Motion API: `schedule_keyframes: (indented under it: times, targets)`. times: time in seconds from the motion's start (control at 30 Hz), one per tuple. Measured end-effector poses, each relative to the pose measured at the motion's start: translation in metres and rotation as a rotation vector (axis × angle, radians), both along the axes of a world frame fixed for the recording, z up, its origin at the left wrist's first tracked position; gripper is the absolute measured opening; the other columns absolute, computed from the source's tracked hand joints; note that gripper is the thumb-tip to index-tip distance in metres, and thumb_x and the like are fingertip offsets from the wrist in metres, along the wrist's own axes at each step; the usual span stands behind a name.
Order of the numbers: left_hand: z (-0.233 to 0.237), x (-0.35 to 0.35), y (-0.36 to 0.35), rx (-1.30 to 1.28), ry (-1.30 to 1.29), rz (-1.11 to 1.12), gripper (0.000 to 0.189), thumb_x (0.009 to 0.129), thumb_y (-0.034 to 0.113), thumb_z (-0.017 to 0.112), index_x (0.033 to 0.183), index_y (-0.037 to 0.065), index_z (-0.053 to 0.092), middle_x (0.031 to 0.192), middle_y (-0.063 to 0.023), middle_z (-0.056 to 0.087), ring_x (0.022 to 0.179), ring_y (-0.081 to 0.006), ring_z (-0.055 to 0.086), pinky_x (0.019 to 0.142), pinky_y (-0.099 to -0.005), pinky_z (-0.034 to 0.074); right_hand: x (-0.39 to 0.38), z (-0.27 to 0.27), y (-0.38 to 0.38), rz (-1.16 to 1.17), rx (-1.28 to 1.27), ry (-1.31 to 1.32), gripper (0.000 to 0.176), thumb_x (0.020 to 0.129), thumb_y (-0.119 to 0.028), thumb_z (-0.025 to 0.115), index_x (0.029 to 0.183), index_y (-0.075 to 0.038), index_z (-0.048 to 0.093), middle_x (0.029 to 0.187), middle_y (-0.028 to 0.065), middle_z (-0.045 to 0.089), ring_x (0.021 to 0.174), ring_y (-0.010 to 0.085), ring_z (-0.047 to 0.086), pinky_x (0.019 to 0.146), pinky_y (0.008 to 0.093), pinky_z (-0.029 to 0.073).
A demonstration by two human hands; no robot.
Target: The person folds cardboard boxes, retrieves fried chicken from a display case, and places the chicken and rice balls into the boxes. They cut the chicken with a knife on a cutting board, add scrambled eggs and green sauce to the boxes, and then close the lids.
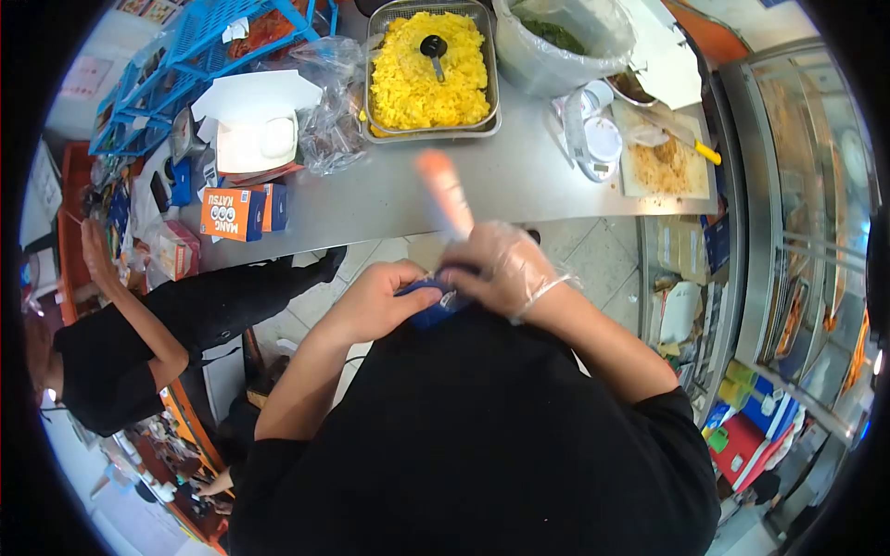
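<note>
Close to my body, my left hand (378, 301) is bare and its fingers are closed on a small dark blue item (428, 310). My right hand (501, 264) wears a clear plastic glove and touches the same blue item from the other side. An orange-tipped, pale tube-like object (445, 193), blurred, sticks up from my right hand toward the table. Past it on the steel table (371, 199) lies a tray of yellow rice (431, 88) with a black scoop (433, 46) on top.
Left on the table are an open white box (257, 144), orange and blue boxes (232, 213) and blue baskets (218, 46). Right are a bag-lined tub (556, 46), a scale (603, 144) and a cutting board (663, 167) with a yellow-handled knife (706, 152). A person (120, 352) is at left.
</note>
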State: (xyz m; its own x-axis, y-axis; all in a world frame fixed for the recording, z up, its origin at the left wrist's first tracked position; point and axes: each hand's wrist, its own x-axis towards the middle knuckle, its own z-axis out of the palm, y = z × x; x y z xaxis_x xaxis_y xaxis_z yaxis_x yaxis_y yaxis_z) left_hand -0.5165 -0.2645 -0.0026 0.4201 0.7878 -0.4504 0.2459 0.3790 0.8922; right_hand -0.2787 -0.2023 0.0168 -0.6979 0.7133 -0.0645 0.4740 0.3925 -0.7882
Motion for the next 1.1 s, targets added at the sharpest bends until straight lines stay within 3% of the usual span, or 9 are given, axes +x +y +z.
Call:
schedule_keyframes:
  times: [0.23, 0.37, 0.43, 0.53, 0.77, 0.8, 0.97, 1.03, 1.1]
  targets:
    - [0.002, 0.063, 0.014, 0.349, 0.556, 0.297, 0.021, 0.090, 0.018, 0.073, 0.095, -0.002, 0.071, 0.093, -0.0181, 0.070, 0.081, -0.0326, 0.066, 0.074, -0.0394, 0.051, 0.108, 0.002, 0.066, -0.025, -0.104, 0.191, 0.030, 0.096, -0.016, 0.062, 0.124, -0.007, 0.068, 0.104, 0.0214, 0.066, 0.097, 0.0390, 0.063, 0.086, 0.0450, 0.052]
    - [-0.107, 0.103, 0.035, 0.282, 1.019, 0.393, 0.028, 0.091, 0.021, 0.071, 0.107, -0.002, 0.069, 0.102, -0.0214, 0.069, 0.093, -0.0393, 0.064, 0.084, -0.0482, 0.049, 0.220, -0.096, 0.146, -0.852, -0.221, 0.425, 0.028, 0.099, -0.009, 0.055, 0.125, -0.005, 0.065, 0.086, 0.0053, 0.063, 0.071, 0.0189, 0.059, 0.067, 0.0330, 0.050]
    - [-0.158, 0.124, 0.049, 0.309, 1.090, 0.396, 0.035, 0.091, 0.021, 0.070, 0.117, -0.002, 0.066, 0.109, -0.0237, 0.067, 0.102, -0.0416, 0.062, 0.091, -0.0507, 0.048, 0.306, -0.192, 0.205, -1.147, -0.052, 0.695, 0.036, 0.100, -0.010, 0.055, 0.136, -0.007, 0.056, 0.092, 0.0008, 0.061, 0.070, 0.0128, 0.057, 0.063, 0.0265, 0.048]
    - [-0.207, 0.137, 0.060, 0.541, 1.203, 0.418, 0.064, 0.090, 0.019, 0.069, 0.145, -0.002, 0.044, 0.142, -0.0296, 0.045, 0.133, -0.0492, 0.039, 0.112, -0.0566, 0.034, 0.409, -0.196, 0.272, -1.571, -0.469, 0.723, 0.048, 0.098, -0.015, 0.060, 0.144, -0.004, 0.049, 0.106, 0.0049, 0.064, 0.079, 0.0139, 0.060, 0.067, 0.0283, 0.049]
    - [-0.094, 0.199, 0.131, 0.675, 1.396, 0.525, 0.056, 0.088, 0.010, 0.066, 0.140, -0.001, 0.049, 0.141, -0.0274, 0.043, 0.130, -0.0473, 0.041, 0.108, -0.0570, 0.036, 0.492, -0.251, 0.413, -1.304, -0.289, 0.137, 0.052, 0.093, -0.022, 0.069, 0.138, 0.001, 0.057, 0.112, 0.0143, 0.070, 0.098, 0.0268, 0.067, 0.085, 0.0411, 0.052]
    - [-0.082, 0.210, 0.140, 0.708, 1.359, 0.543, 0.055, 0.087, 0.007, 0.066, 0.139, -0.001, 0.050, 0.139, -0.0269, 0.045, 0.129, -0.0468, 0.042, 0.107, -0.0571, 0.037, 0.475, -0.197, 0.421, -1.256, -0.461, -0.090, 0.056, 0.089, -0.029, 0.074, 0.133, 0.002, 0.062, 0.116, 0.0177, 0.071, 0.107, 0.0291, 0.066, 0.090, 0.0427, 0.051]
    - [-0.067, 0.263, 0.164, 0.799, 1.120, 0.556, 0.044, 0.086, 0.005, 0.065, 0.129, 0.000, 0.057, 0.133, -0.0253, 0.047, 0.124, -0.0449, 0.045, 0.105, -0.0553, 0.037, 0.470, -0.219, 0.445, -1.360, -0.401, -0.046, 0.057, 0.081, -0.033, 0.082, 0.119, 0.006, 0.068, 0.116, 0.0177, 0.070, 0.102, 0.0305, 0.067, 0.088, 0.0424, 0.052]
    - [-0.059, 0.290, 0.170, 0.782, 1.064, 0.493, 0.042, 0.085, 0.006, 0.067, 0.126, 0.001, 0.059, 0.132, -0.0252, 0.048, 0.123, -0.0437, 0.046, 0.105, -0.0537, 0.038, 0.485, -0.262, 0.456, -1.218, -0.519, 0.476, 0.058, 0.079, -0.034, 0.083, 0.118, 0.006, 0.068, 0.114, 0.0147, 0.070, 0.097, 0.0287, 0.067, 0.086, 0.0425, 0.053]
    - [-0.055, 0.314, 0.175, 0.769, 0.956, 0.437, 0.041, 0.084, 0.006, 0.068, 0.124, 0.003, 0.060, 0.131, -0.0240, 0.050, 0.122, -0.0434, 0.048, 0.104, -0.0534, 0.040, 0.483, -0.266, 0.472, -1.439, -0.404, 0.224, 0.055, 0.080, -0.031, 0.083, 0.120, 0.004, 0.068, 0.113, 0.0140, 0.070, 0.095, 0.0264, 0.065, 0.085, 0.0412, 0.053]
